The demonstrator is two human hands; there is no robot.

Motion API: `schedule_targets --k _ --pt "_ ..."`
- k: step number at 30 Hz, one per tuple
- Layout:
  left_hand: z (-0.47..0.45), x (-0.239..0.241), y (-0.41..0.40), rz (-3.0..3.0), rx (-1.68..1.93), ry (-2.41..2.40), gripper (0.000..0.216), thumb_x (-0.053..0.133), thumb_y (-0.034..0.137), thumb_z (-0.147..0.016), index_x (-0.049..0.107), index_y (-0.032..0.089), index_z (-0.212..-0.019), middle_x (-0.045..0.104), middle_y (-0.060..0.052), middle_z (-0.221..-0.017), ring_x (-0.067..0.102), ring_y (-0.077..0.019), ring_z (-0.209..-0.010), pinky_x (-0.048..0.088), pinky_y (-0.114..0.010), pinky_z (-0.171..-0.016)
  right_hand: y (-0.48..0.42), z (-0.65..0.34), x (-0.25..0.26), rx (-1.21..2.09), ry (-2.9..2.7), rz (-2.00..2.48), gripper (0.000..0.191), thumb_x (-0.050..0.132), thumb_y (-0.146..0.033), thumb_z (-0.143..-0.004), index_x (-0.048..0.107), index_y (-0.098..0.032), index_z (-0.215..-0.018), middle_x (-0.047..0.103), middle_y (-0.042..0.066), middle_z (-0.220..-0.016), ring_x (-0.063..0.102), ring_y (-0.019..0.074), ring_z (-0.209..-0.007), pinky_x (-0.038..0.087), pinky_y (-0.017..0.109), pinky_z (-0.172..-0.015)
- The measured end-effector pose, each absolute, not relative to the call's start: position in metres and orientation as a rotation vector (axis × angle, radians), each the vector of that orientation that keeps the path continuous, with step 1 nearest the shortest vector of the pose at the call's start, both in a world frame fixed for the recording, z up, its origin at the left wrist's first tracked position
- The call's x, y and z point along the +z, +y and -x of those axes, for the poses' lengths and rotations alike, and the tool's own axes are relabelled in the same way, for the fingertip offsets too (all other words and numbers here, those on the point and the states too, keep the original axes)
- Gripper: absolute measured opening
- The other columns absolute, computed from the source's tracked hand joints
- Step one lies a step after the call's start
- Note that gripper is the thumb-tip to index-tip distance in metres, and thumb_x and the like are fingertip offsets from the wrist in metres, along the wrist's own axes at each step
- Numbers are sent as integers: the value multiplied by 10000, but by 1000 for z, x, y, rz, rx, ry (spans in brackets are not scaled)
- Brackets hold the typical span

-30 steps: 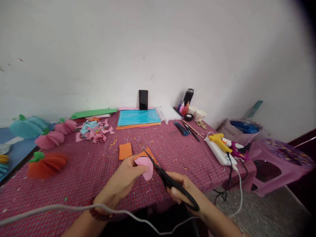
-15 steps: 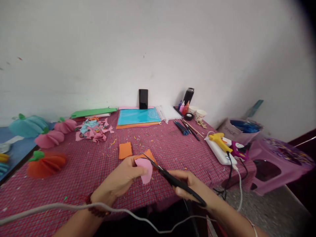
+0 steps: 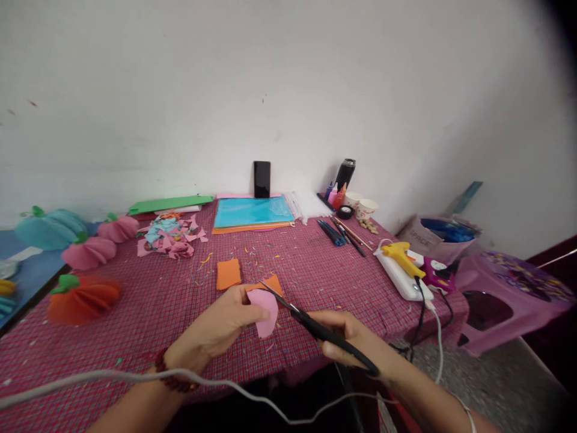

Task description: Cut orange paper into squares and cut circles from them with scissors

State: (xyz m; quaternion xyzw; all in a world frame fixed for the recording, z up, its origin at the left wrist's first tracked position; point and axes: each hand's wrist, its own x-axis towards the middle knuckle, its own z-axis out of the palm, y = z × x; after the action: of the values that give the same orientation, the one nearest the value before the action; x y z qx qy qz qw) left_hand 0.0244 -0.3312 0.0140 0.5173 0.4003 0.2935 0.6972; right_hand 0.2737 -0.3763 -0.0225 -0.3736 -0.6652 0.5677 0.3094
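My left hand (image 3: 220, 325) pinches a rounded pink paper piece (image 3: 265, 310) with an orange piece behind it, held just above the red checked tablecloth (image 3: 148, 307). My right hand (image 3: 347, 340) grips black scissors (image 3: 315, 328); their blades reach up and left to the top edge of the pink piece. An orange paper square (image 3: 228, 273) lies flat on the cloth just beyond my left hand.
Paper pumpkins in orange (image 3: 83, 297), pink (image 3: 89, 252) and teal (image 3: 49, 228) sit at the left. Paper scraps (image 3: 169, 236), a stack of coloured sheets (image 3: 252, 213), a phone (image 3: 262, 179), pens (image 3: 333, 233), cups, and a yellow glue gun (image 3: 401, 255) lie further back. A purple stool (image 3: 509, 294) stands to the right.
The scissors' handles have swung lower and to the right, so the blades lie flatter along the top of the pink piece. My left hand has barely moved.
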Motion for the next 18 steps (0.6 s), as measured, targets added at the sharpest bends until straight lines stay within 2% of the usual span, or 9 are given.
schedule_targets --k 5,10,14,18 --pt "-23 13 -331 -1177 633 923 43 596 139 -574 623 155 -603 596 30 -576 489 -95 -555 368 -223 -583 -375 -279 -29 1609 -1694 934 571 743 -484 -732 663 -252 -1247 563 11 -807 401 121 -658 362 247 -588" --pt "-17 4 -330 -1175 580 858 82 621 153 -638 670 154 -704 637 11 -635 548 -111 -585 411 -234 -605 -373 -284 -31 1632 -1715 928 579 749 -455 -737 648 -255 -1271 558 21 -849 411 130 -694 343 253 -587" --pt "-13 -1 -328 -1220 539 787 72 599 137 -682 664 155 -659 649 -3 -653 579 -118 -625 427 -237 -643 -373 -286 -28 1630 -1745 941 591 753 -458 -736 640 -263 -1282 570 26 -878 439 138 -724 351 252 -591" --pt "-15 7 -329 -1267 531 773 105 576 147 -679 649 149 -604 628 -7 -618 557 -123 -607 428 -250 -657 -372 -287 -23 1610 -1789 940 620 737 -503 -742 632 -242 -1295 539 10 -788 423 132 -694 353 242 -564"
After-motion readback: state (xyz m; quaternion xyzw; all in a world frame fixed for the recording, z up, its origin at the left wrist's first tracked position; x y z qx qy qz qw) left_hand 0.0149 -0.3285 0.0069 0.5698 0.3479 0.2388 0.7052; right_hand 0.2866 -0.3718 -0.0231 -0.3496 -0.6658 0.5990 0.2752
